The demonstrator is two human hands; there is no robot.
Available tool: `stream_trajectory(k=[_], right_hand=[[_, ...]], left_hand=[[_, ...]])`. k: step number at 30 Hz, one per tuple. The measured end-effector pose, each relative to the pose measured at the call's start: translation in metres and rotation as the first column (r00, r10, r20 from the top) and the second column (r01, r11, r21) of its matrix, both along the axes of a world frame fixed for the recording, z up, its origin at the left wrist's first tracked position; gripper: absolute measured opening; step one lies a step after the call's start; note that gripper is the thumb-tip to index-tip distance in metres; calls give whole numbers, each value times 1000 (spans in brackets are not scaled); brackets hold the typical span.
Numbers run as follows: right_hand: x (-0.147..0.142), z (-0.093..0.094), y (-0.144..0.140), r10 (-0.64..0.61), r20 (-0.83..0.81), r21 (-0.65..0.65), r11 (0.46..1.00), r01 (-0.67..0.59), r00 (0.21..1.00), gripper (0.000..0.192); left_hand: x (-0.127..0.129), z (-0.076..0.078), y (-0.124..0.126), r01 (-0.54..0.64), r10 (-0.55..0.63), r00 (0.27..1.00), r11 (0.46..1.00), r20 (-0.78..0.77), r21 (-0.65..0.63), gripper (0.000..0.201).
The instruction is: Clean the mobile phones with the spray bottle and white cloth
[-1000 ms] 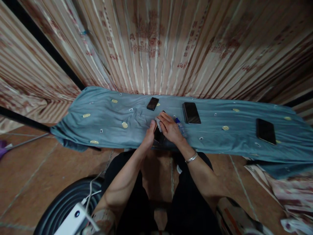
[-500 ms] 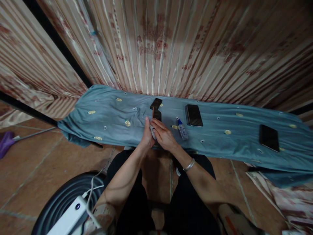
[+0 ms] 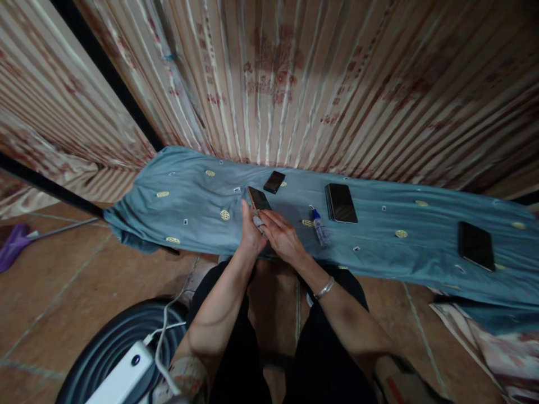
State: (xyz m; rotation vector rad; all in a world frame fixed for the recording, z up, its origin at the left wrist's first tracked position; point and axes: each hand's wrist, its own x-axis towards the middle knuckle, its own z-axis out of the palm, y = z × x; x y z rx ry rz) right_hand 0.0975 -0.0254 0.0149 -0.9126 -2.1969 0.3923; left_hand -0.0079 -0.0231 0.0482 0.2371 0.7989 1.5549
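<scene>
A smartphone (image 3: pixel 258 196) with an orange edge and a dark screen points away from me, its near end covered by my hands. My left hand (image 3: pixel 251 234) is closed round that near end, thumb up along the side. Over the phone lies my right hand (image 3: pixel 283 234), fingers bent together on a small grey cloth (image 3: pixel 258 221) that shows between both palms. Beyond them a small black phone (image 3: pixel 274 182) rests flat. To the right a little clear bottle with a blue cap (image 3: pixel 320 229) lies on the bench cover.
A blue-green patterned cloth covers the long bench (image 3: pixel 202 207). Farther right lie a stack of dark devices (image 3: pixel 343 203) and a black tablet (image 3: pixel 475 245). A white power bank (image 3: pixel 122 373) with a cable sits on a black coil (image 3: pixel 96 342) at lower left. A curtain (image 3: pixel 273 112) hangs behind.
The orange-edged phone has turned to the left in my hands, so it now sits apart from the small black phone. The view has shifted slightly.
</scene>
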Motion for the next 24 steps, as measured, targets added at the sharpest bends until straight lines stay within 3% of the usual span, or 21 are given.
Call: stream_trajectory(k=[14, 24], right_hand=[[12, -3, 2, -25, 4, 81, 996, 24, 1000, 38], [20, -4, -5, -47, -64, 48, 998, 50, 997, 39]], left_hand=[[-18, 12, -4, 48, -47, 998, 998, 41, -32, 69], [-23, 10, -6, 132, -132, 991, 990, 7, -42, 77]])
